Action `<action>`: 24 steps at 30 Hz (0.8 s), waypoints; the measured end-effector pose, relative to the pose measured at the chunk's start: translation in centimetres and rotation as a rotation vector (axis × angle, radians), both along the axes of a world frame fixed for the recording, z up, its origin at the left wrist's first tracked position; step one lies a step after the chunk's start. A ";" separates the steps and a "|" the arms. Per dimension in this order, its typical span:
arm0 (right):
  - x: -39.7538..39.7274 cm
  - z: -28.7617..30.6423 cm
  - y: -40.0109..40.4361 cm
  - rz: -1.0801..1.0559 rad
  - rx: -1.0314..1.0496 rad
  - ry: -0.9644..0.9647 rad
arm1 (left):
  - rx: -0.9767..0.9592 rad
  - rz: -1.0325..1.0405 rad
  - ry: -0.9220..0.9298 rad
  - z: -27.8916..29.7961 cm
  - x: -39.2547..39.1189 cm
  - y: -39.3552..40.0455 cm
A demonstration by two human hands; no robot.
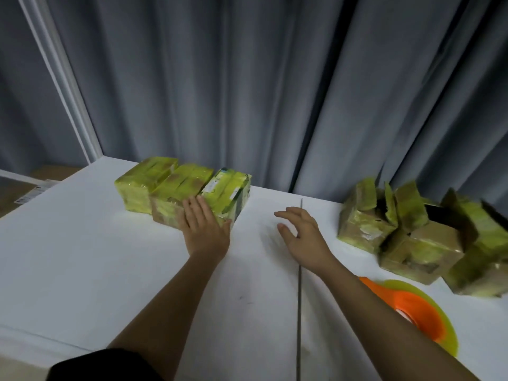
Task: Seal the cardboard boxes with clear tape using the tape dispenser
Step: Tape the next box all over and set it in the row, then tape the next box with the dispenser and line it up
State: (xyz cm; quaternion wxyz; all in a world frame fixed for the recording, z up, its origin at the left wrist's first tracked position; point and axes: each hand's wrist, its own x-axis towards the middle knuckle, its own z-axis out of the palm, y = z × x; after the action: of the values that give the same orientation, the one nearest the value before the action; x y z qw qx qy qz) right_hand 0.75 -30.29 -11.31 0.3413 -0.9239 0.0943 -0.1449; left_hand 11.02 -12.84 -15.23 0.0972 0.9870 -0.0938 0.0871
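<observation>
Three taped boxes (pixel 182 192) lined up, left hand (pixel 204 229) flat against them, likely squaring the row. Right hand (pixel 301 235) loose, empty; tape dispenser (pixel 409 309) unused beside open boxes (pixel 412 229).

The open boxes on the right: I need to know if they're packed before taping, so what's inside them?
The open boxes have their flaps standing up. Between the flaps only dark gaps show; any contents are hidden by the flaps and shadow, and the image is blurred there.
</observation>
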 end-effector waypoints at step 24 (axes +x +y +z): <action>-0.8 4.9 -11.3 -0.526 -0.564 0.095 | -0.593 -0.460 0.153 5.3 -7.5 -9.7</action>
State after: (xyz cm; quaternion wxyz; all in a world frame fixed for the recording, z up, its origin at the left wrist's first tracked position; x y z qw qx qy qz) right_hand -0.09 -41.59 -6.45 0.0203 -0.9313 0.3003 -0.2049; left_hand 3.56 -22.58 -9.93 0.4023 0.8728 -0.2760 0.0124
